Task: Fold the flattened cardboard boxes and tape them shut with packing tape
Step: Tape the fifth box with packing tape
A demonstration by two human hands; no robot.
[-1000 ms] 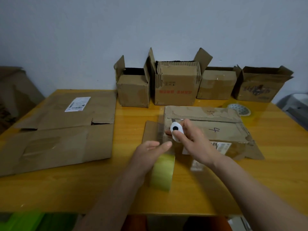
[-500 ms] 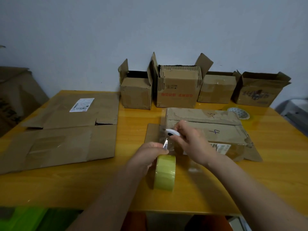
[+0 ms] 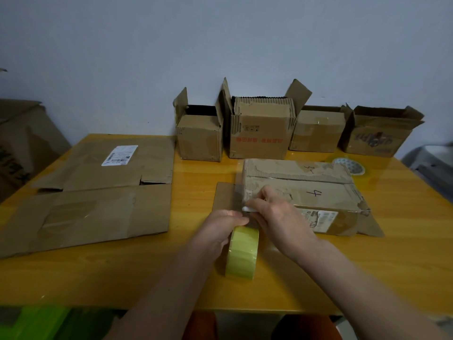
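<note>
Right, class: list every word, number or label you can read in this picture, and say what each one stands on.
"4": handwritten on the top of the folded box nearest the hands.
"3-": handwritten on the same box's far flap.
White shipping label on the flattened cardboard: too small to read.
Red print on the tall open box: blurred.
Label on the folded box's front side: unreadable.

Both forearms were bare from elbow to wrist, with no sleeve showing in the view. The left hand point(image 3: 221, 225) and right hand point(image 3: 279, 217) wore no gloves, rings, watch or bands. The fingernails looked short and plain.
</note>
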